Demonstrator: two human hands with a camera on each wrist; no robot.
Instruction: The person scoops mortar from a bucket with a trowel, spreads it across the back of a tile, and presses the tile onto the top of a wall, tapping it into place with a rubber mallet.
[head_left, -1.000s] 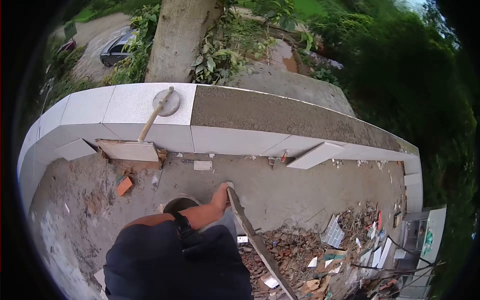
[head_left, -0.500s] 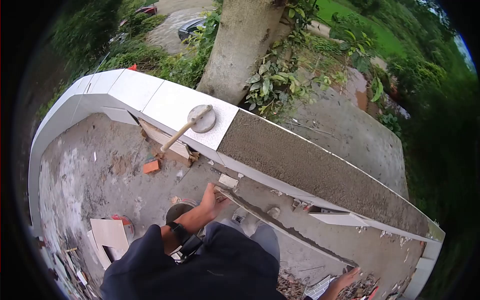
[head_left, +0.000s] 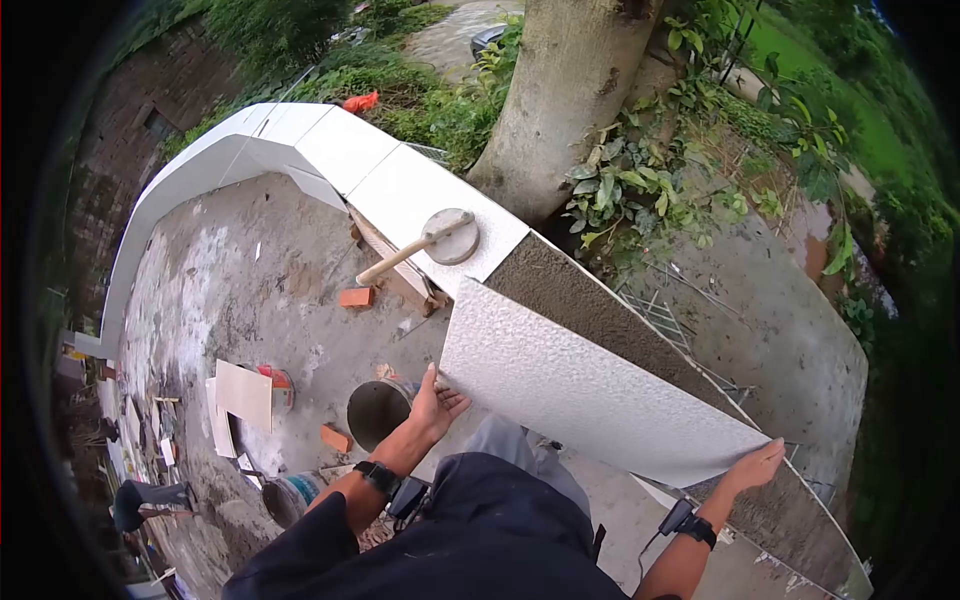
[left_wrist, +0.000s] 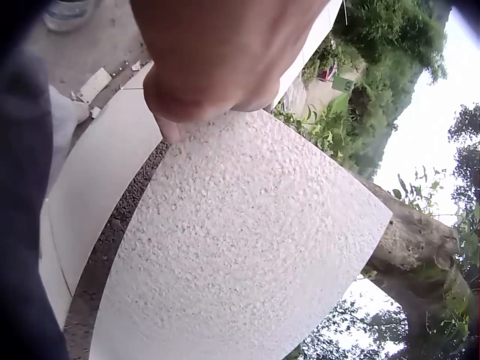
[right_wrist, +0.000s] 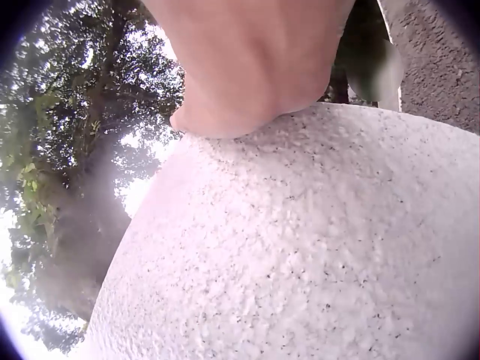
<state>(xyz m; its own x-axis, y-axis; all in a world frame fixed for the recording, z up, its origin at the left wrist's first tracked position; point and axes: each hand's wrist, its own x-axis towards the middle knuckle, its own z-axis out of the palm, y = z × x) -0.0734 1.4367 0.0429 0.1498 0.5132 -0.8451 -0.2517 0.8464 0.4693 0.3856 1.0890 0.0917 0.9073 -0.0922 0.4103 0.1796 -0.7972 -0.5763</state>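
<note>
- The left hand and the right hand are well apart, each gripping the white tile, a big one with a rough, speckled face.
- The left hand has its end by the lower corner, thumb at the edge; the right hand holds the far end.
- The tile slants over the near side of the low wall, partly across the strip of wet mortar on its top. Whether its underside touches the mortar cannot be told.
- In the left wrist view a strip of mortar shows alongside one edge of the tile; in the right wrist view the speckled face fills most of the lower part.
- A mallet with a round grey head lies on the finished white top of the wall, just beyond the tile's upper corner, its wooden handle jutting over the inner edge.
- A bucket stands on the concrete floor just beside the left hand.
- One orange brick lies near the bucket, another closer to the wall.
- Farther left, a tan board leans by a red pail.
- A thick tree trunk rises just behind the wall, leafy shoots beside it.
</note>
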